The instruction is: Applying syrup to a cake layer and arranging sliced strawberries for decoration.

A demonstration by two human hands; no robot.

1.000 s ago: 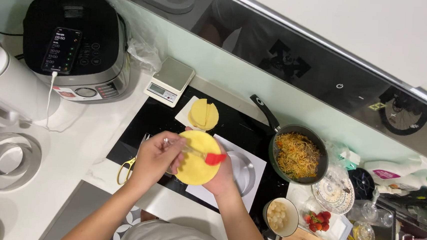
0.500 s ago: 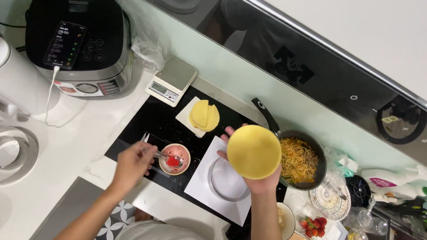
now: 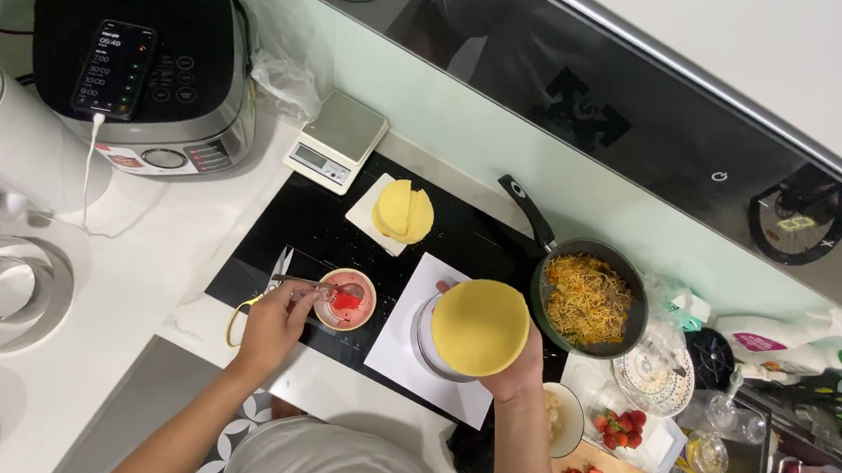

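Right hand grips a yellow cake round above a tin; left hand pinches a brush over a bowl.

1. The surface carries a cooktop near its middle.
2. On the cooktop's near left stands a small bowl, with the left hand just left of it.
3. Right of the bowl lies a sheet of paper with a round tin on it; the right hand holds a round cake layer over the tin.
4. Farther back, more cake layers sit on a napkin.
5. A pan of noodles sits right of the paper.
6. A kitchen scale stands at the cooktop's far left corner; a cooker with a phone on it lies further left.
7. Strawberries lie at the near right.
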